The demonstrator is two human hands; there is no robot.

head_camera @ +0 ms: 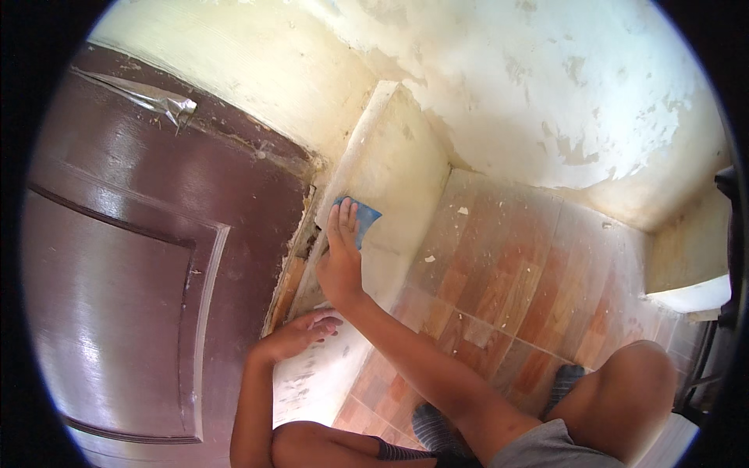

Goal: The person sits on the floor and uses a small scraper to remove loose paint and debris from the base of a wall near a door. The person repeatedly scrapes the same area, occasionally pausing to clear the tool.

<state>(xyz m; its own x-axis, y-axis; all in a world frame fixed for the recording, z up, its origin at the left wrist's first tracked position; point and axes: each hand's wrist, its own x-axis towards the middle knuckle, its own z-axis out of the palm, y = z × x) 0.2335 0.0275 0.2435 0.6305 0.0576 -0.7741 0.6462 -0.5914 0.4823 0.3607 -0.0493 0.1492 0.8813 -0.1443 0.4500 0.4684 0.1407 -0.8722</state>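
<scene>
A blue sheet of sandpaper [367, 219] lies under the fingers of my right hand [343, 257], which presses it to the edge of a low plastered ledge [404, 158]. One corner of the sheet curls out to the right of the fingers. Lower down, my left hand [304, 334] is held near the same ledge, fingers loosely bent and apart, with nothing seen in it. My right forearm passes just beside its fingertips. Left of both hands is a dark brown panelled door [251, 234], and a broken, rough gap [292, 275] runs between it and the ledge.
Patchy plaster with peeling paint covers the wall [562, 105]. Flakes and dust are scattered over the wood-patterned tile floor [497, 275]. Crumpled silvery tape [175, 108] hangs from the door's upper part. A dark-framed object [702, 362] stands at the far right, near my bent knee.
</scene>
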